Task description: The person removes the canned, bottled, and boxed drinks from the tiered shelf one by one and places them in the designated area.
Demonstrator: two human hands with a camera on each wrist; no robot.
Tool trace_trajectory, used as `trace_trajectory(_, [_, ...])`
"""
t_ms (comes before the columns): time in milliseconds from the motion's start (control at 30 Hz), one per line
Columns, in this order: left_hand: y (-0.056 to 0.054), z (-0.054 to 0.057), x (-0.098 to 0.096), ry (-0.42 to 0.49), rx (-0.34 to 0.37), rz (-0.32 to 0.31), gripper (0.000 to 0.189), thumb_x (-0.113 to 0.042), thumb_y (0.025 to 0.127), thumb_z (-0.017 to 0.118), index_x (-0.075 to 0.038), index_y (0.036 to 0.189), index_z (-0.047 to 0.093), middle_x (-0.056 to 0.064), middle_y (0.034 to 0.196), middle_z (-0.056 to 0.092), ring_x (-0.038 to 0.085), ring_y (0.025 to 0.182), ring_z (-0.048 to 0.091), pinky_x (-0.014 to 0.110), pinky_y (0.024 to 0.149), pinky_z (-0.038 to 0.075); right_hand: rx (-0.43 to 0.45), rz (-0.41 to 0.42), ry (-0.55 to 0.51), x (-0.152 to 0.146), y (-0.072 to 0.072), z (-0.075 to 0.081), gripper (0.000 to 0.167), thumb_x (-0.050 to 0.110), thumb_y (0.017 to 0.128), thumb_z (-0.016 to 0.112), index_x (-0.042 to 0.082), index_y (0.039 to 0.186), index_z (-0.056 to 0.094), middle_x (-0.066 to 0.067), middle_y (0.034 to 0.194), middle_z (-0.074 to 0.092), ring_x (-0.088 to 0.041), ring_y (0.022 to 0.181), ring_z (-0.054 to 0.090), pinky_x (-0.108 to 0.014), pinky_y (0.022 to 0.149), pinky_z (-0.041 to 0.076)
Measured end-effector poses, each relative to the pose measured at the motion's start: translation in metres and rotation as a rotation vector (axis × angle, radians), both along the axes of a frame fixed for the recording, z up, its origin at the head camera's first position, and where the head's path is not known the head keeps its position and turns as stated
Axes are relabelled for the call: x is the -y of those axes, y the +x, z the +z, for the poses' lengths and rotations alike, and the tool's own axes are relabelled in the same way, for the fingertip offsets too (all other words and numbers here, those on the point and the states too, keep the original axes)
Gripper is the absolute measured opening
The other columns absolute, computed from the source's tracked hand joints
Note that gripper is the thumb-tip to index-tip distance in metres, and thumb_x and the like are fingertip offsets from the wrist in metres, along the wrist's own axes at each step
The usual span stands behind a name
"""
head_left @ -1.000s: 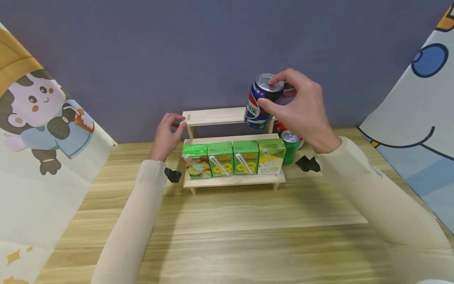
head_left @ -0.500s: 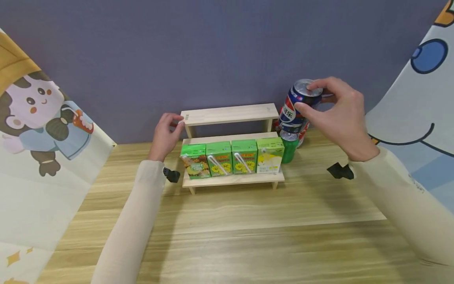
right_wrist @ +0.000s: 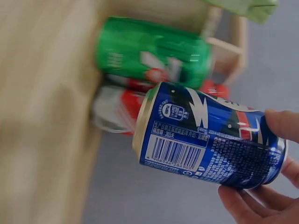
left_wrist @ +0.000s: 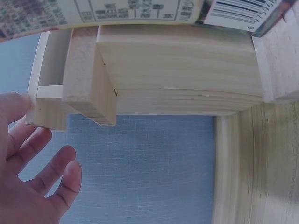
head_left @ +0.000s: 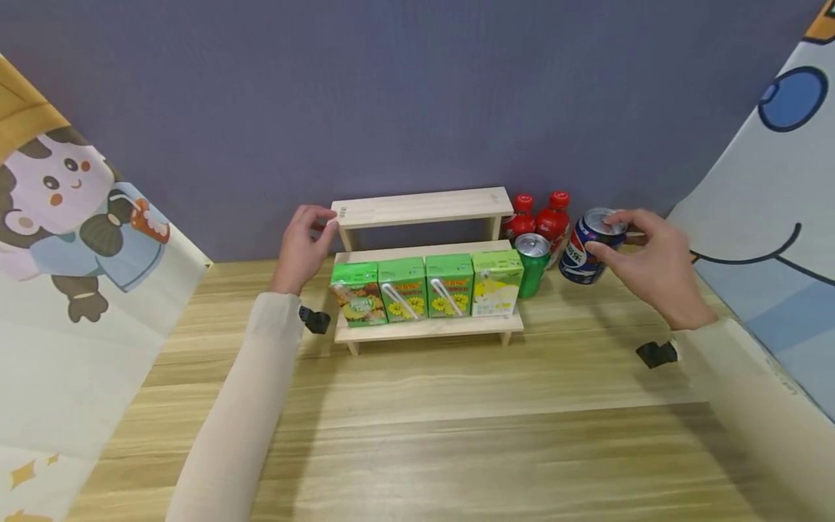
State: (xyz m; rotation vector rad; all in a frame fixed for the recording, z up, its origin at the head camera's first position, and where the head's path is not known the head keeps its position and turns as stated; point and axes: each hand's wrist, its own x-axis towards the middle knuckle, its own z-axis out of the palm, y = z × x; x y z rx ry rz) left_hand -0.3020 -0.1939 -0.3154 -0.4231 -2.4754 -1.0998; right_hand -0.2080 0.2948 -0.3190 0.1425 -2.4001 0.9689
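Note:
My right hand [head_left: 659,264] grips a blue Pepsi can [head_left: 583,250] by its upper part, right of the green can [head_left: 533,268] and two red-capped bottles [head_left: 553,221]. In the right wrist view the Pepsi can [right_wrist: 205,135] shows its barcode side, its base just above the tabletop. With thumb and index finger, my left hand [head_left: 303,250] holds the left end of the upper shelf on a two-tier wooden rack [head_left: 417,209]; the other fingers of the left hand [left_wrist: 35,172] hang loose. Several green juice boxes [head_left: 427,290] stand in a row on the lower tier.
The wood-grain table [head_left: 417,435] runs in front of the rack. A grey-blue wall [head_left: 417,94] rises behind, with cartoon-printed panels at the left [head_left: 85,210] and right [head_left: 763,181].
My right hand has carried the Pepsi can from over the upper shelf to the right, then down beside the bottles, uncovering them. The left hand stays at the shelf end.

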Motion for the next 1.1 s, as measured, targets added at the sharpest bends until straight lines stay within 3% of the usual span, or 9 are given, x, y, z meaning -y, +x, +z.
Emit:
trace_trajectory(133, [0.001, 0.001, 0.000, -0.005, 0.003, 0.001, 0.028, -0.025, 0.097, 0.055, -0.004, 0.114, 0.061, 0.007, 0.119, 0.050, 0.023, 0.096, 0.053, 0.038, 0.080, 0.047, -0.008, 0.020, 0.021, -0.005, -0.012, -0.022, 0.035, 0.021, 0.078, 0.079, 0.005, 0.105, 0.064, -0.007, 0.110, 0.061, -0.014, 0.093, 0.058, -0.011, 0.076, 0.044])
trace_trajectory(267, [0.000, 0.000, -0.001, -0.011, 0.007, 0.006, 0.029, -0.026, 0.097, 0.055, -0.004, 0.114, 0.061, 0.007, 0.119, 0.051, 0.023, 0.096, 0.053, 0.038, 0.080, 0.047, 0.022, 0.029, 0.014, -0.008, -0.023, -0.037, 0.034, 0.017, 0.078, 0.079, 0.002, 0.104, 0.063, -0.010, 0.109, 0.061, -0.027, 0.097, 0.057, -0.033, 0.081, 0.051])
trace_trajectory(400, [0.001, 0.000, -0.001, -0.011, 0.008, 0.009, 0.030, -0.027, 0.097, 0.054, -0.004, 0.115, 0.061, 0.007, 0.120, 0.051, 0.023, 0.097, 0.053, 0.038, 0.080, 0.046, 0.079, 0.040, -0.006, -0.009, -0.029, -0.045, 0.035, 0.018, 0.079, 0.078, 0.002, 0.105, 0.062, -0.012, 0.111, 0.060, -0.029, 0.101, 0.056, -0.049, 0.083, 0.047])
trace_trajectory(667, [0.002, 0.001, 0.000, -0.018, 0.010, 0.018, 0.029, -0.027, 0.097, 0.055, -0.006, 0.115, 0.061, 0.006, 0.120, 0.051, 0.022, 0.097, 0.053, 0.038, 0.080, 0.047, 0.128, 0.056, -0.028, -0.006, -0.033, -0.054, 0.037, 0.021, 0.080, 0.078, 0.003, 0.108, 0.061, -0.013, 0.111, 0.060, -0.029, 0.102, 0.055, -0.049, 0.084, 0.046])
trace_trajectory(1100, [0.002, 0.001, -0.001, -0.014, 0.005, 0.020, 0.028, -0.026, 0.097, 0.055, -0.006, 0.115, 0.061, 0.006, 0.118, 0.051, 0.021, 0.096, 0.053, 0.038, 0.079, 0.047, 0.158, 0.122, -0.025, 0.001, -0.036, -0.053, 0.041, 0.020, 0.080, 0.077, 0.001, 0.111, 0.058, -0.015, 0.118, 0.056, -0.033, 0.106, 0.053, -0.051, 0.086, 0.045])
